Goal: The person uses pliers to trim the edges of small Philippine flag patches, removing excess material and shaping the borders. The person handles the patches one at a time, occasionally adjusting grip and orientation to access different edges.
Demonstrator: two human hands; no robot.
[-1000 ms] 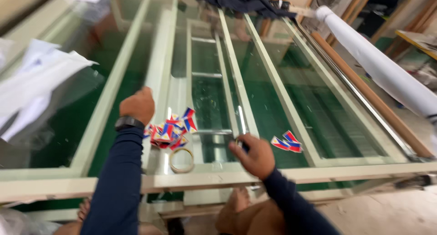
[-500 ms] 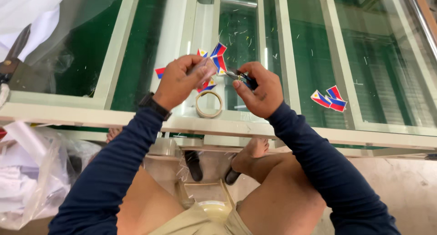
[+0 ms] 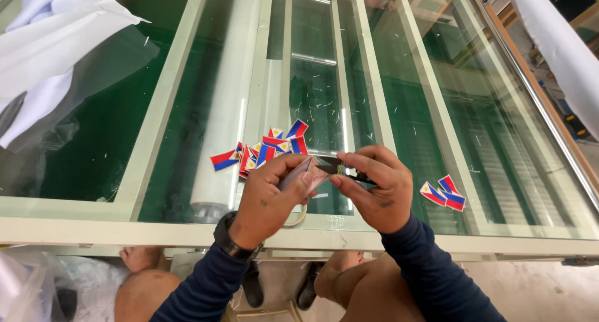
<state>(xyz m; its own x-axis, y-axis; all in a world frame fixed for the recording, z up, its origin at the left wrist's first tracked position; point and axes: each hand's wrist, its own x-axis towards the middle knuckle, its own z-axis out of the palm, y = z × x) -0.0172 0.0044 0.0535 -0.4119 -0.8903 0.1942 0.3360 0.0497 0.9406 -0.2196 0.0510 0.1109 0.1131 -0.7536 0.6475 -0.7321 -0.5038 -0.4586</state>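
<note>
Head view, only one to go on. Left hand (image 3: 269, 197) pinching a small flag sticker (image 3: 304, 172) by thumb and fingertips, held just above the glass surface (image 3: 187, 110). Right hand (image 3: 374, 188) pressed together on a thin dark tool (image 3: 337, 166), maybe tweezers or a blade, hard to tell, tip right at the sticker's edge.

Compared with a second ago: hands were apart then, left over the sticker pile, right off near the frame rail. Half a second ago already coming together. Now both meeting over the middle, sticker lifted off the pile and up between them. So, reads like picking done and peeling or trimming under way, just a guess from the grip.

Pile of flag stickers (image 3: 268, 148) just behind the left hand, touching the glass. Smaller set of stickers (image 3: 444, 194) off to the right, well apart. Tape ring (image 3: 298, 219) peeking out under the left hand, near the front frame edge (image 3: 125, 231).

Room-wise: open glass to the left and beyond the pile, white sheets (image 3: 50, 47) far left corner. Front edge close under the wrists, knees right below.
</note>
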